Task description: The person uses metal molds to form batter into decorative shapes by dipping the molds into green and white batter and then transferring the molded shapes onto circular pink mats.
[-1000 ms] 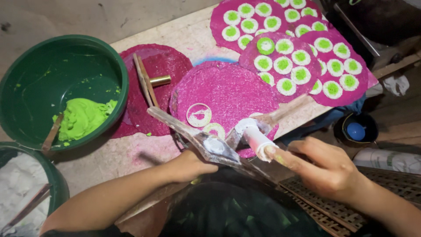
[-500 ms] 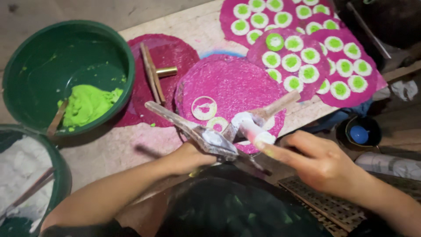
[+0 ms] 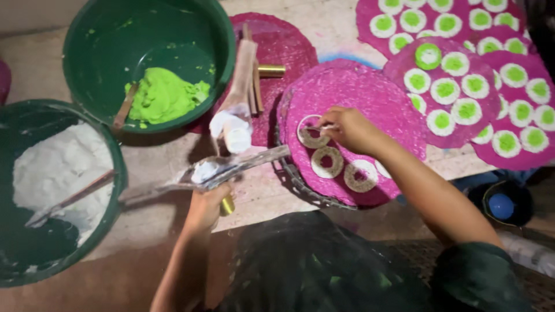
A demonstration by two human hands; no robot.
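Note:
My left hand (image 3: 203,208) grips a long flat stick (image 3: 243,164) smeared with white paste, and a short brass tube (image 3: 228,204) sits under the fingers. My right hand (image 3: 348,128) reaches over a round magenta mat (image 3: 352,86) and pinches the edge of a white paste ring (image 3: 311,134) lying on it. Two more white rings (image 3: 328,162) (image 3: 359,175) lie beside it on the same mat. A wooden paddle (image 3: 241,75) with a white lump (image 3: 233,130) at its end rests between the mat and the bowls.
A green bowl (image 3: 78,34) holds bright green paste (image 3: 165,95) and a stick. Another green bowl (image 3: 118,176) at left holds white paste (image 3: 55,167). Magenta mats (image 3: 491,101) covered with white-and-green discs lie at upper right. A brass tube (image 3: 270,71) and a blue-capped pot (image 3: 502,205) are nearby.
My right hand has left the white-tipped tool near the stick and moved onto the mat. Three white rings now lie there. The view has shifted left, showing the white-paste bowl.

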